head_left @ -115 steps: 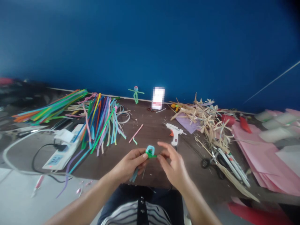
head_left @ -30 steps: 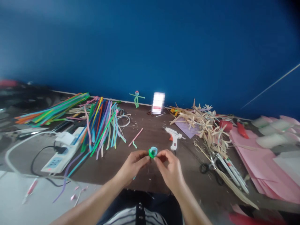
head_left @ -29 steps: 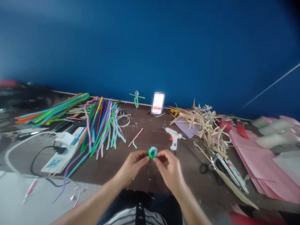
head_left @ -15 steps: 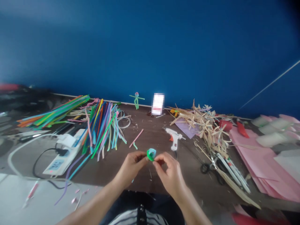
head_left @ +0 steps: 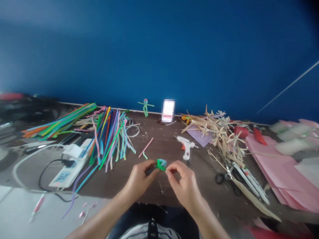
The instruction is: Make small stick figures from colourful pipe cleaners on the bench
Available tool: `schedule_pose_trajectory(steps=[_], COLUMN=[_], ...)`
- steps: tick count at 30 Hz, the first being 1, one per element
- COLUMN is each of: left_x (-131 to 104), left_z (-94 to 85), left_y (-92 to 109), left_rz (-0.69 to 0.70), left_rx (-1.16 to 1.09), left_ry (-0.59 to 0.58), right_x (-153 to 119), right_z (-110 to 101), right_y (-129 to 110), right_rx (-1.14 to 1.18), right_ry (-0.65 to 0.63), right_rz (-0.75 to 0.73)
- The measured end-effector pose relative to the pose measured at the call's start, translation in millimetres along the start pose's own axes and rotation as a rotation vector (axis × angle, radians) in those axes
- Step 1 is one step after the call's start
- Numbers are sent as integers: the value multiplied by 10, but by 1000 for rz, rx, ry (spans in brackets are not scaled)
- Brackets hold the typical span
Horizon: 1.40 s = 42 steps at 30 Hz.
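Between my hands, above the near part of the dark table, is a small coil of green and light blue pipe cleaner. My left hand pinches its left side between thumb and fingers. At its lower right, my right hand pinches a green end of it. Just beyond lie a pink pipe cleaner piece and a short pale green piece. A white glue gun with an orange trigger lies past my right hand.
Bundled coloured pipe cleaners and a power strip with cables lie left. A pipe-cleaner figure stands by the blue wall beside a blurred bright screen. Rightward are straw-like flowers, scissors and pink sheets.
My right hand has moved slightly right, drawing a green end out from the coil. The coil has turned a little, and the left hand keeps its pinch.
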<state>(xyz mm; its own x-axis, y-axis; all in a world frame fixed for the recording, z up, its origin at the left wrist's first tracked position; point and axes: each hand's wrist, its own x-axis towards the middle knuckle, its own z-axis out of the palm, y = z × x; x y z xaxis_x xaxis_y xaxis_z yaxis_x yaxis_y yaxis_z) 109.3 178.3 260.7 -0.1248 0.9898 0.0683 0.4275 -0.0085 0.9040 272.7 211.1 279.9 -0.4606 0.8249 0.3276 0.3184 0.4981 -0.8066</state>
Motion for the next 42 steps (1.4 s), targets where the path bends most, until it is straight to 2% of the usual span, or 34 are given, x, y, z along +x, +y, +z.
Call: schedule_pose_trajectory(steps=[4,12,19,26,29,35,39,42], left_x=[-1,0,10,38,51,40,26,33], left_z=[-48,-21,-36,-23,-5,-10,-20,-22], left_y=[16,61,97,30,10,-23,-10,17], left_rz=[47,43,-25,-184,-310,-560,-626,-610], left_rx=[128,110,-20,-239,-445,-901,-1016,-987], left_ry=[27,17,-8,-40,-109,-405,-466,-468], right_x=[-48,-123,-111,-117,-105,-70,-72,-82], right_z=[4,2,8,0,-1,-34,-42,-40], right_y=[43,85,74,67,88,74,50,58], right_rx=[-29,-36,-33,-32,-35,19,70,160], right_ry=[-31,-44,-65,-91,-74,-82,-90,-62], right_rz=[49,79,52,52,53,37,76,128])
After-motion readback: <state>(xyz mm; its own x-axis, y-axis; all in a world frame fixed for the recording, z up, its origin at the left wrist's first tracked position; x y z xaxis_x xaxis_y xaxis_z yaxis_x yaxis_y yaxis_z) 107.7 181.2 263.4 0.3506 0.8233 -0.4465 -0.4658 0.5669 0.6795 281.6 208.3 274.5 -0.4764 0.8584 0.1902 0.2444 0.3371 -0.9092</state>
